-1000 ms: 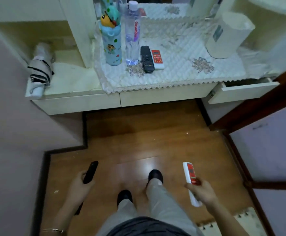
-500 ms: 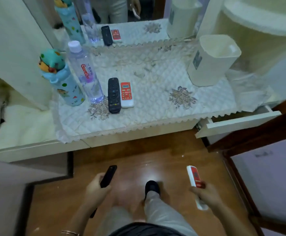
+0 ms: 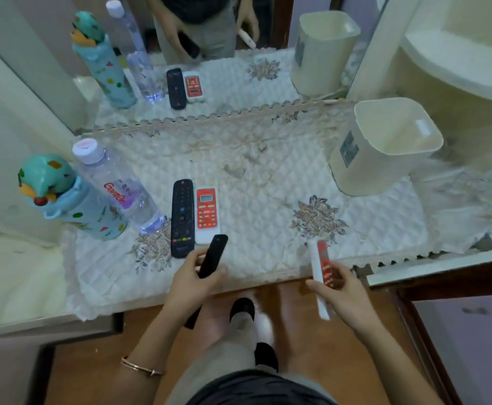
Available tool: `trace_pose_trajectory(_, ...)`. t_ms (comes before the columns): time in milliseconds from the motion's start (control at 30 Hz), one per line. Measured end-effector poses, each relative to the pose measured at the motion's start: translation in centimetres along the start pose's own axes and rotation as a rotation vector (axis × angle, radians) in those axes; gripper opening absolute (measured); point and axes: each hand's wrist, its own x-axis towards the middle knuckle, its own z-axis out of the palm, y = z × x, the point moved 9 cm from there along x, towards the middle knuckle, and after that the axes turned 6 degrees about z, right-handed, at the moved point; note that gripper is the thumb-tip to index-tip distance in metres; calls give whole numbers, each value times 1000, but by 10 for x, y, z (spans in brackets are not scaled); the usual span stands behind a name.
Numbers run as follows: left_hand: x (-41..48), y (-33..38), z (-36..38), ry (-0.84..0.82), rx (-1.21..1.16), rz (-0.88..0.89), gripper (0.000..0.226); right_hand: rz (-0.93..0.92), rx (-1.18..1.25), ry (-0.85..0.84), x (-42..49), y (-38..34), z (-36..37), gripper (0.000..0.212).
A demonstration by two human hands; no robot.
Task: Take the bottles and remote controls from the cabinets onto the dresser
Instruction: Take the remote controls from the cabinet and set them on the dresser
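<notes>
My left hand [image 3: 192, 280] grips a black remote [image 3: 213, 255] over the front edge of the dresser [image 3: 268, 182], which is covered by a quilted white cloth. My right hand [image 3: 342, 290] holds a white and red remote [image 3: 322, 273] upright at the dresser's front edge, further right. On the cloth lie another black remote [image 3: 182, 217] and a white and red remote [image 3: 207, 214], side by side. Left of them stand a clear water bottle [image 3: 116, 188] and a blue cartoon bottle [image 3: 69, 200].
A cream plastic bin [image 3: 385, 147] stands at the dresser's back right. A mirror [image 3: 209, 39] behind reflects the objects. A drawer [image 3: 443, 264] juts open at the right, beside a dark wooden door frame. A lower white shelf [image 3: 13, 276] lies left.
I have stepped up to the dresser. Both hands rose from over the floor to the dresser's front edge, each still holding its remote.
</notes>
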Motion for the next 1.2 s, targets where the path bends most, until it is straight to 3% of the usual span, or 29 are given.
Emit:
trace_pose_trajectory(267,99,67,9,-23,72,99,32,-183,-267,35,72,-131,20,24)
trace_pose_trajectory(500,142,79,29,-18,388,190,54,-129,-575,68,116,-136,55,59)
trace_pose_trajectory(600,148,73,35,-25,496,147,58,-147,-669,96,121,-138,63,68)
trace_pose_trajectory(1033,130,68,45,12,822,68,42,-280,-709,-39,129,-138,81,93)
trace_pose_trajectory(1200,131,65,44,33,767,16,43,-280,-657,-83,130,-137,85,92)
